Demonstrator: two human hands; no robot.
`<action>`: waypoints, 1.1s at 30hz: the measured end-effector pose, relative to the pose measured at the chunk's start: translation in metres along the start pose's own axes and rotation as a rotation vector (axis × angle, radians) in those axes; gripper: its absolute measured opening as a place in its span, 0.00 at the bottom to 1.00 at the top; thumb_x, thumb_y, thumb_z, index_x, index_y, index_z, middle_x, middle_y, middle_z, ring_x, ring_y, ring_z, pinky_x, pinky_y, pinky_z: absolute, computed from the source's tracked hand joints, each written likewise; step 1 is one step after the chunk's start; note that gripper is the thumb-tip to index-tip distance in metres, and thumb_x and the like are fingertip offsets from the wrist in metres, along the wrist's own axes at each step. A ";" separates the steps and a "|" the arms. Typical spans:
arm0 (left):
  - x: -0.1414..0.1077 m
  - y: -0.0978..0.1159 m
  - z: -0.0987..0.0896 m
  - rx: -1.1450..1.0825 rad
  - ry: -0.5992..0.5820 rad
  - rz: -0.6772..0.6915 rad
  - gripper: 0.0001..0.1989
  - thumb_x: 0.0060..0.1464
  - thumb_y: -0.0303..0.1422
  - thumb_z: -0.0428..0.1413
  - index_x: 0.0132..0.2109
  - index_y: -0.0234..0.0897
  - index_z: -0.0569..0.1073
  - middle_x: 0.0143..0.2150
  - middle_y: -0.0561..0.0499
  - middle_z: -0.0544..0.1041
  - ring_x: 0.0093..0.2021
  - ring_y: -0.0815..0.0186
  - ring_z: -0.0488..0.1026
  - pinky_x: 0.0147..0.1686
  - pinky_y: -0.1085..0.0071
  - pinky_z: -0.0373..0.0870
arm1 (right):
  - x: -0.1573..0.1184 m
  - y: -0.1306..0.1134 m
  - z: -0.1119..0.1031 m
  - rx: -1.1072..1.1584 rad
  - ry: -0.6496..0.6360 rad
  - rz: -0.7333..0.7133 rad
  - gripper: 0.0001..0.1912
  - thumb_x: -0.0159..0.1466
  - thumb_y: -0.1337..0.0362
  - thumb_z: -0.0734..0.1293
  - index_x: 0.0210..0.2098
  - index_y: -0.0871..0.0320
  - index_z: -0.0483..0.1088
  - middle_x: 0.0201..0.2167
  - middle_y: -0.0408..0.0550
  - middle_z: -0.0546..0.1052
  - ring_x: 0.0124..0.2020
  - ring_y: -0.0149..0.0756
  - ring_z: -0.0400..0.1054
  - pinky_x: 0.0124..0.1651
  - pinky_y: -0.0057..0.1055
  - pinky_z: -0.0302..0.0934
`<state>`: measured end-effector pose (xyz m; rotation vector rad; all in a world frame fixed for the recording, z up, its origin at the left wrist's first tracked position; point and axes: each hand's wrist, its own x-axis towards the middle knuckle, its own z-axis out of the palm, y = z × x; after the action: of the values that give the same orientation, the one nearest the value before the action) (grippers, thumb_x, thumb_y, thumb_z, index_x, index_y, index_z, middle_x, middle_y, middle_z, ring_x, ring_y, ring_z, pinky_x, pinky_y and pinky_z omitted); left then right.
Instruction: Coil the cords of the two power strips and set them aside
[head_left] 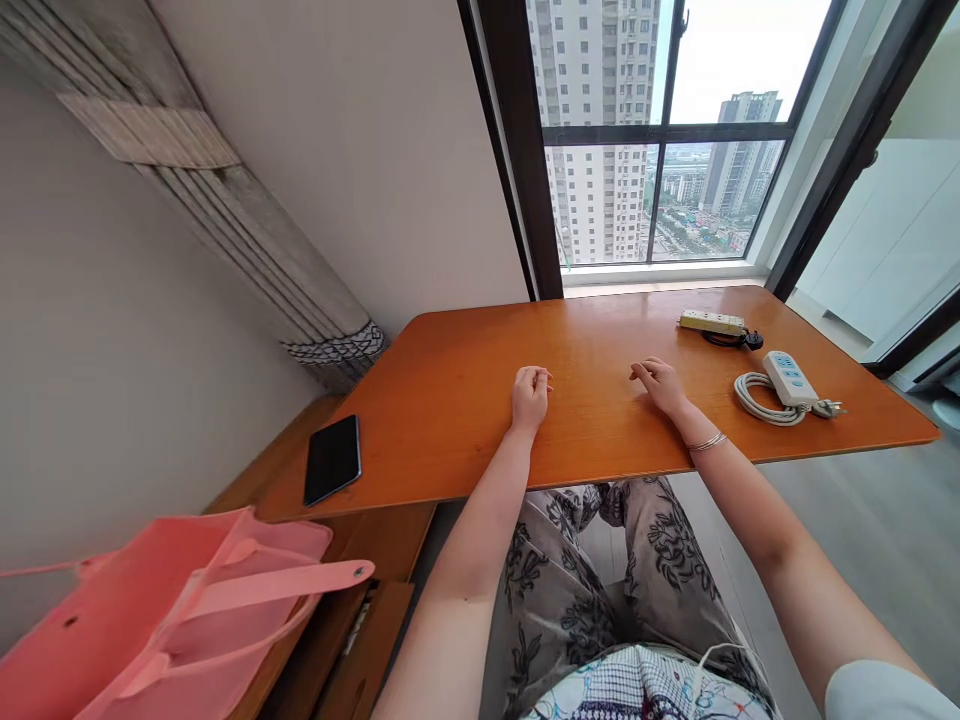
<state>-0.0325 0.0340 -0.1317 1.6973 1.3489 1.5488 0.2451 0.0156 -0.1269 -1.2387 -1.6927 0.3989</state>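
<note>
My left hand (531, 397) rests on the wooden table (442, 400) with its fingers curled into a loose fist, and nothing shows in it. To the right, my right hand (660, 384) lies on the same tabletop, its fingers bent inward and no object visible in them. A thin bracelet (707, 442) circles the right wrist. Nearest to that hand are a yellowish power strip (711, 322) with a black cord and plug, and a white power strip (790, 378) with its pale cable coiled beside it. Neither hand touches them.
A black phone (333, 461) lies at the table's left end. Below it, a pink bag (172, 620) with straps sits on a wooden surface. Behind the table is a window (656, 133); a grey curtain (247, 220) hangs at the left. My legs are under the front edge.
</note>
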 end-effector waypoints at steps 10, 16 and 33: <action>-0.001 -0.004 0.001 0.023 -0.004 -0.037 0.08 0.60 0.34 0.53 0.35 0.37 0.72 0.42 0.48 0.73 0.27 0.70 0.72 0.32 0.69 0.71 | 0.000 0.003 0.003 -0.012 -0.057 -0.015 0.24 0.67 0.44 0.60 0.29 0.54 0.77 0.31 0.48 0.74 0.33 0.37 0.68 0.41 0.35 0.63; -0.001 -0.004 0.001 0.037 -0.006 -0.042 0.08 0.60 0.35 0.52 0.35 0.37 0.72 0.42 0.47 0.73 0.27 0.69 0.73 0.33 0.68 0.71 | -0.001 0.002 0.002 -0.024 -0.075 -0.013 0.21 0.67 0.48 0.62 0.29 0.54 0.77 0.31 0.48 0.75 0.32 0.36 0.67 0.40 0.35 0.63; -0.001 -0.006 0.001 0.059 -0.023 -0.055 0.07 0.60 0.34 0.52 0.35 0.37 0.72 0.41 0.48 0.73 0.27 0.69 0.74 0.31 0.68 0.73 | -0.003 -0.002 0.002 -0.070 -0.125 0.008 0.19 0.68 0.51 0.62 0.29 0.55 0.77 0.30 0.46 0.73 0.31 0.34 0.66 0.38 0.33 0.60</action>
<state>-0.0337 0.0358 -0.1372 1.6931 1.4301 1.4691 0.2428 0.0123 -0.1279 -1.2947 -1.8214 0.4333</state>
